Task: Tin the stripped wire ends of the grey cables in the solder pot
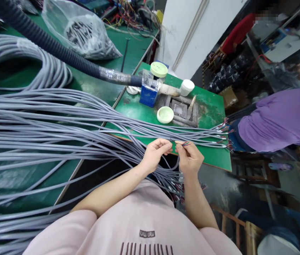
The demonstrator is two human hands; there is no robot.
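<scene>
Pale pink shirt (144,212) of the person at work, nearest the viewer; beyond it, at the near edge of the green desk (212,106), the right hand (192,156) pinches a few thin coloured wires (185,143) between thumb and fingers; the left hand (155,153) is held just beside it, fingers curled and thumb drawn in toward the fingertips, though from where I stand I cannot tell whether a strand lies between them; the coloured wires thus sit at the right fingertips, in front of the grey cables (134,124) that run across the desk; the bared ends (223,138) of those cables lie at its right side, and a lower bundle (163,173) hangs below the hands. Sound handling, in my judgement: grip close to the sheath so that the strands cannot splay; separate them singly, with light fingertip pressure; draw along each wire's own line, since sharp bends would probably kink or break it; keep both wrists clear of the hanging bundle, lest it tug.
</scene>
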